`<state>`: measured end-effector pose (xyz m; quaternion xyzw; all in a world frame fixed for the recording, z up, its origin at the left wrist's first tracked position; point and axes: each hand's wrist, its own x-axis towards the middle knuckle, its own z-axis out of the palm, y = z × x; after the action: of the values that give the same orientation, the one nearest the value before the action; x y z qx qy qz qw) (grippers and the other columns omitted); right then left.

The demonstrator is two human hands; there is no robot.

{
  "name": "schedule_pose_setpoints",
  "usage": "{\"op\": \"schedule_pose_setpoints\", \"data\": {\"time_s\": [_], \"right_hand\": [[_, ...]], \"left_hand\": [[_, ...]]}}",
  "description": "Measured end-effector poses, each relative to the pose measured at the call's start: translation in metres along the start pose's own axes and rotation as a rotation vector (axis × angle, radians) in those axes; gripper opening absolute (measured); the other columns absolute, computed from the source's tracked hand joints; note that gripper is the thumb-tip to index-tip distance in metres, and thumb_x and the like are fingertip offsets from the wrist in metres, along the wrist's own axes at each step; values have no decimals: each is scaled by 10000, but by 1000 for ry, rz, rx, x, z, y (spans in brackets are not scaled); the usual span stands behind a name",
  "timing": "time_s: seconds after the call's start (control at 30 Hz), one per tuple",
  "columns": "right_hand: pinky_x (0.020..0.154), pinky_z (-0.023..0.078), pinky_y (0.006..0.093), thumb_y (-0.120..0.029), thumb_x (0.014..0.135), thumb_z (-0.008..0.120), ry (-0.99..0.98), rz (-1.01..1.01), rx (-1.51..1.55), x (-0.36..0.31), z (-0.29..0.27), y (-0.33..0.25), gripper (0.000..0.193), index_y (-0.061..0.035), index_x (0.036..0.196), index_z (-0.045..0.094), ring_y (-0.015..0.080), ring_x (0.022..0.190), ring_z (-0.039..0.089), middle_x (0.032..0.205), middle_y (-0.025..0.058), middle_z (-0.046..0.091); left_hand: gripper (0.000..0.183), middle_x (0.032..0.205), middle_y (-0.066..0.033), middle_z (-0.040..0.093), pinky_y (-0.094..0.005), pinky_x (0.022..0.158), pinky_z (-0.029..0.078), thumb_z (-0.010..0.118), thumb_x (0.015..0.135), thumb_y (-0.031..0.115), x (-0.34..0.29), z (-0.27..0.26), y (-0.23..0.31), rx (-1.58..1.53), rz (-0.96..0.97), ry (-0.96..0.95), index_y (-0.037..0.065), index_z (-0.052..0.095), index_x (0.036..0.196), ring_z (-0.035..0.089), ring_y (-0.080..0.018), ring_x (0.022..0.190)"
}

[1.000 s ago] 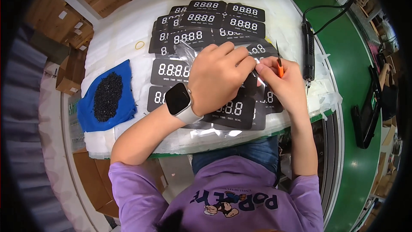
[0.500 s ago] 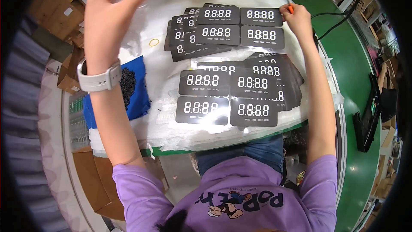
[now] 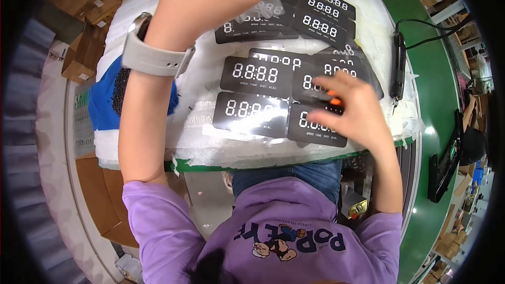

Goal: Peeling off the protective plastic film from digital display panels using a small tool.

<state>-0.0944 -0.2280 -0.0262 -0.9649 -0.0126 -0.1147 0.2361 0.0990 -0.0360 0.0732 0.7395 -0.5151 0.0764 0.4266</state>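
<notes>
Hands (image 3: 359,111) over black panels (image 3: 255,74), orange tool (image 3: 335,101)

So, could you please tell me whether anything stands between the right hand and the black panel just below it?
Only a blurred orange tool shows at the right hand, over the black panel. Nothing else visible blocks the way; whether they touch, I cannot tell.

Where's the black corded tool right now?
Head view, right side: the black corded tool is along the right edge of the white table covering, right of the black display panels and right hand.
</notes>
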Motion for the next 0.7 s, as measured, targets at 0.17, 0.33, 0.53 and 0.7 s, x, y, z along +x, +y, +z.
{"op": "schedule_pose_setpoints", "data": {"time_s": [0.17, 0.33, 0.53, 0.7], "right_hand": [[671, 521, 387, -463, 597, 890, -97, -117, -174, 2, -22, 39, 707, -110, 1197, 766, 280, 714, 664, 846, 92, 640], [643, 496, 406, -416, 769, 835, 51, 66, -8, 9, -30, 58, 459, -66, 1063, 789, 308, 679, 632, 783, 116, 627], [617, 509, 437, -253, 915, 717, 419, 213, -86, 10, 9, 38, 211, -47, 888, 757, 353, 663, 653, 799, 121, 658], [605, 537, 457, -226, 902, 727, 381, 244, -187, 10, 28, 37, 153, -74, 911, 721, 337, 668, 679, 828, 87, 652]], "left_hand": [[223, 862, -108, 718, -307, 781, 546, 632, 762, 0, -3, 23, -10, -119, 7, -111, -51, 664, 977, 688, -189, 822], [180, 789, -118, 717, -315, 705, 528, 605, 773, 69, -7, 44, -15, 27, -64, -338, -51, 711, 855, 681, -171, 763], [131, 785, -86, 728, -385, 693, 542, 708, 784, 192, -33, 95, -21, 277, -107, -276, 68, 719, 825, 698, -319, 787], [118, 723, -56, 652, -406, 638, 514, 799, 742, 207, -50, 124, -34, 321, 30, -186, 129, 715, 770, 663, -279, 747]]}}
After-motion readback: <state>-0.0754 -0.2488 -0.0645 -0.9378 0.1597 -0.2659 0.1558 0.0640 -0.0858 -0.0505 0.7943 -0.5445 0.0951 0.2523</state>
